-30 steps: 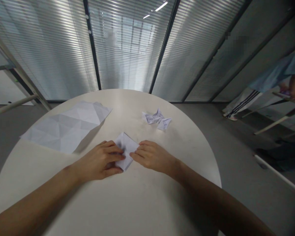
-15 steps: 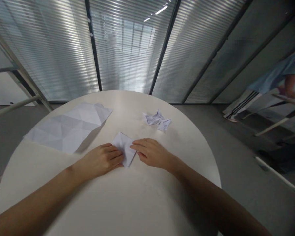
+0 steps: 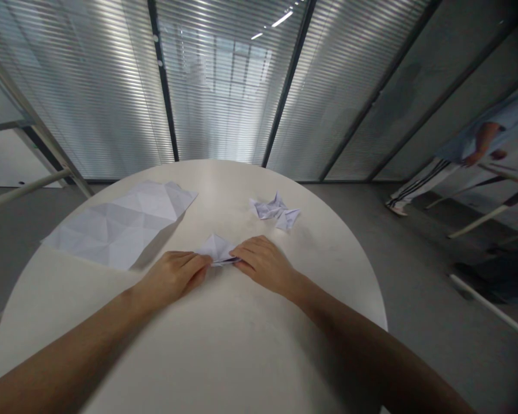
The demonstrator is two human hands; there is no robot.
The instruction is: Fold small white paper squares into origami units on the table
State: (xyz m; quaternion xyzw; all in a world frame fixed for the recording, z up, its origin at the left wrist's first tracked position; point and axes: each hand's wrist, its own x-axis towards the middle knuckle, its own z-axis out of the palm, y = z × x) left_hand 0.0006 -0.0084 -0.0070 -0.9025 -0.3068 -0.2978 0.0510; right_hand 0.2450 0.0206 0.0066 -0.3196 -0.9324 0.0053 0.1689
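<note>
White paper, folded down to a small packet [image 3: 216, 247], sits near the middle of the round table [image 3: 224, 351], between the person's two hands. Its far side rises to a blunt point, and a thin dark gap shows along the near edge, where the layers stand slightly apart. The left hand [image 3: 175, 272] is curled nearly closed, thumb and fingertips gripping the packet's left end; how the fingers lie underneath cannot be seen. The right hand [image 3: 265, 264] is bent in a loose arch, its fingertips holding the right end and its thumb tucked below.

Just beyond the right hand, apart from it, lies a second folded paper piece [image 3: 278, 210] with several pointed flaps. Beyond the left hand, a large creased sheet [image 3: 121, 224] spreads over the table's left side, marked by a web of triangular folds and raised unevenly off the white top. Past the far rim, horizontal blinds [image 3: 224, 115] hang behind glass between dark uprights. Off to the right, over grey floor [image 3: 414, 253], a person in a light blue top [image 3: 466, 138] and striped white trousers leans forward.
</note>
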